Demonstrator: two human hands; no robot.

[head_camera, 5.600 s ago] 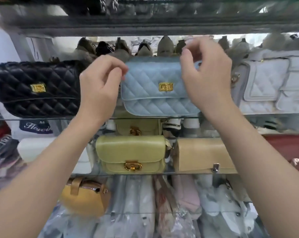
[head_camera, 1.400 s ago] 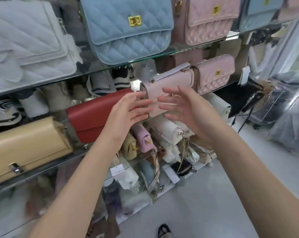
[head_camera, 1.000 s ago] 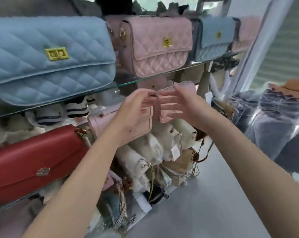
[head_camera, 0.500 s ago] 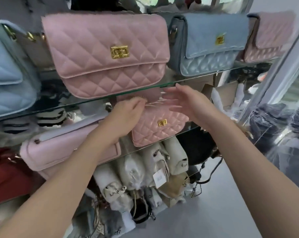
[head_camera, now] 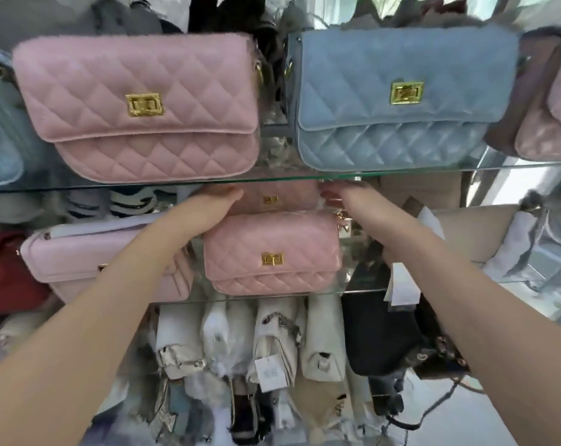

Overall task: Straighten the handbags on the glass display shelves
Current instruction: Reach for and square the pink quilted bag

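On the middle glass shelf point(head_camera: 362, 289) two small pink quilted handbags stand one behind the other. The front one point(head_camera: 272, 252) sits upright with its gold clasp facing me. My left hand point(head_camera: 208, 210) touches the left end of the rear bag point(head_camera: 279, 196), and my right hand point(head_camera: 359, 204) reaches to its right end. The fingers of both hands look fairly straight, partly blurred under the upper glass shelf point(head_camera: 111, 185). On that upper shelf stand a large pink quilted bag point(head_camera: 137, 107) and a blue quilted bag point(head_camera: 401, 101).
A lilac bag point(head_camera: 79, 259) and a red bag point(head_camera: 2, 272) sit to the left on the middle shelf, a beige bag point(head_camera: 472, 233) to the right. Several plastic-wrapped white bags point(head_camera: 272, 342) and a black bag point(head_camera: 378, 333) crowd the space below.
My view has shifted right along the shelves. Both hands have gone deeper into the middle shelf, past the front small pink bag, to either end of the rear one.
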